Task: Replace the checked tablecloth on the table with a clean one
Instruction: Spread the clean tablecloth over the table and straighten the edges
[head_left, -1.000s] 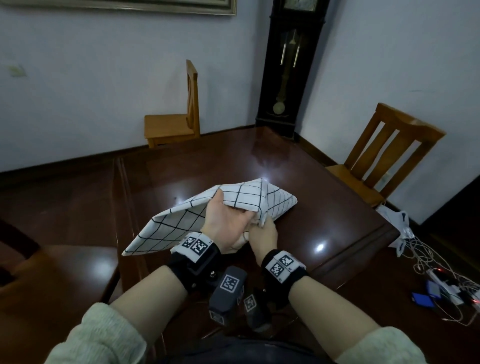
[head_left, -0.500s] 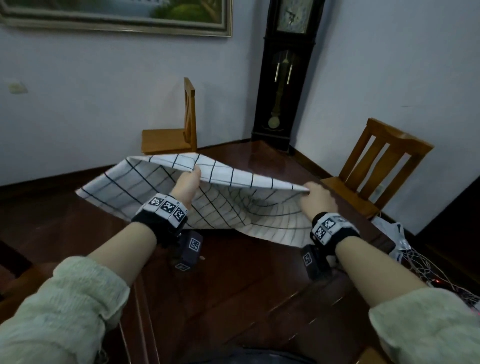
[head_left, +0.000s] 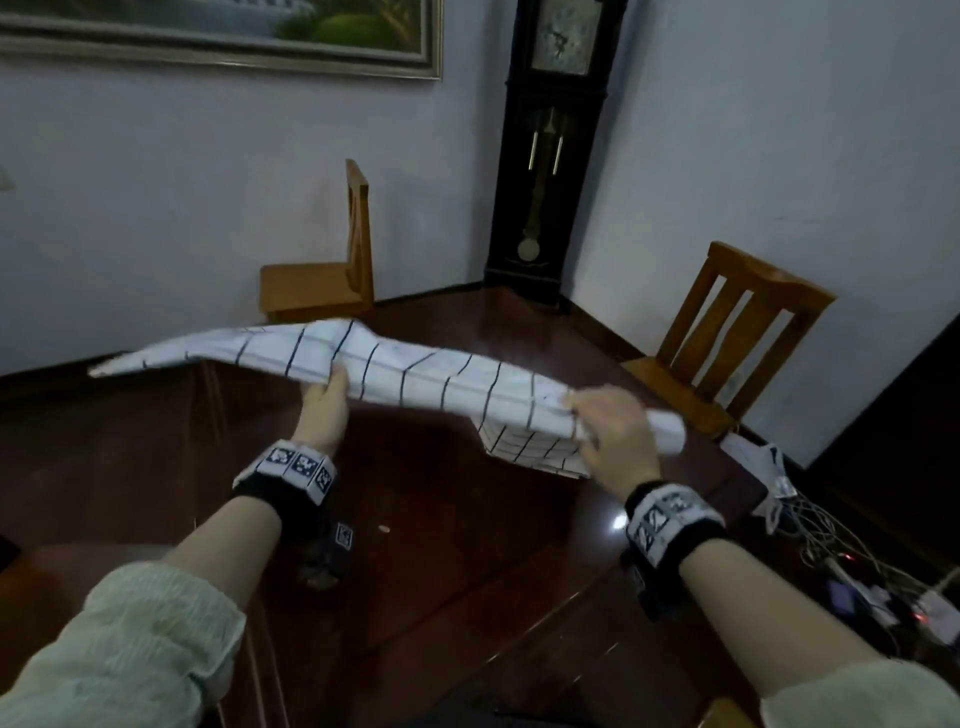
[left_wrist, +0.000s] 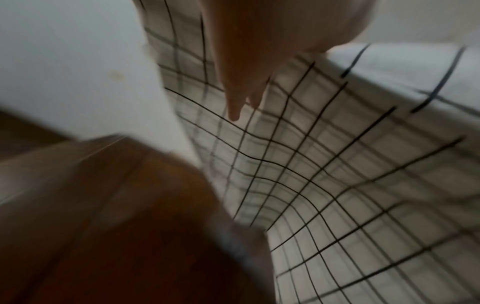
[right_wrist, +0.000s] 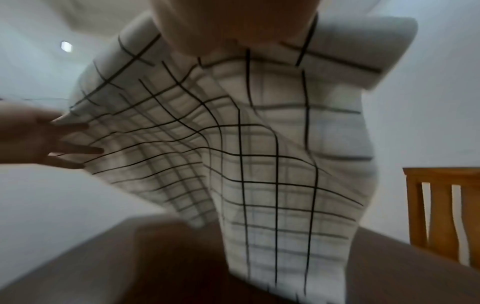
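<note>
Mid-unfold: checked tablecloth (head_left: 457, 387) held in the air over the table (head_left: 415, 571), spanning 9 to 3 o'clock (part still folded). Left hand (head_left: 324, 410) has fingers straight under it, thumb pinching the edge; right hand (head_left: 613, 434) pinches the near edge. Next, I'd say: spread the hands apart, then lower it flat.

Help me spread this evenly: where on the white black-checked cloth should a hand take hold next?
Probably the folded flap hanging beneath the white black-checked cloth, near the right hand. Come from below on the near side and pinch its lower edge: it droops free toward the dark glossy wooden table, while the left hand already holds the upper fold.
</note>
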